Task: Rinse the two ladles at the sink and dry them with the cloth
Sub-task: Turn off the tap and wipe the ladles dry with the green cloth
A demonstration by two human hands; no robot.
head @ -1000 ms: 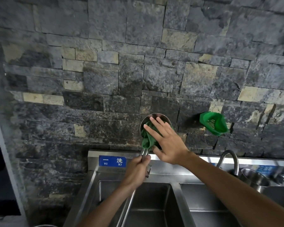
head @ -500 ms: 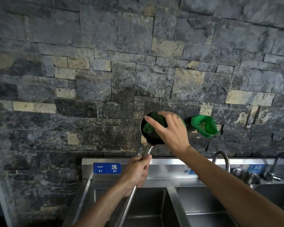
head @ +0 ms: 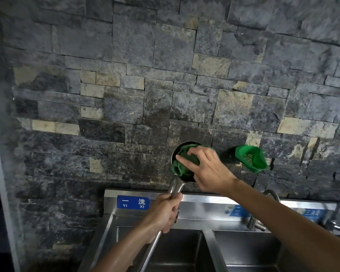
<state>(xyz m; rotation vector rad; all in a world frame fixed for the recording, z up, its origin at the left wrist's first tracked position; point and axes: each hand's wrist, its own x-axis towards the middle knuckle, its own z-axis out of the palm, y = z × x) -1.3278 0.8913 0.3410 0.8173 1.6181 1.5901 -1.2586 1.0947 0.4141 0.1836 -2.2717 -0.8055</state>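
Head view: left hand (head: 164, 211) wrapped tight around the ladle (head: 178, 185) handle, bowl raised before the stone wall (head: 126, 95) above the sink (head: 185, 242). Right hand (head: 208, 169), grip curled, pressing the green cloth (head: 182, 163) into the bowl. Green strainer (head: 250, 159) hanging on the wall just right.

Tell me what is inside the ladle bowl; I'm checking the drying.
A bunched green cloth fills the ladle bowl, pressed in by the right hand. The bowl's inner surface is mostly covered.
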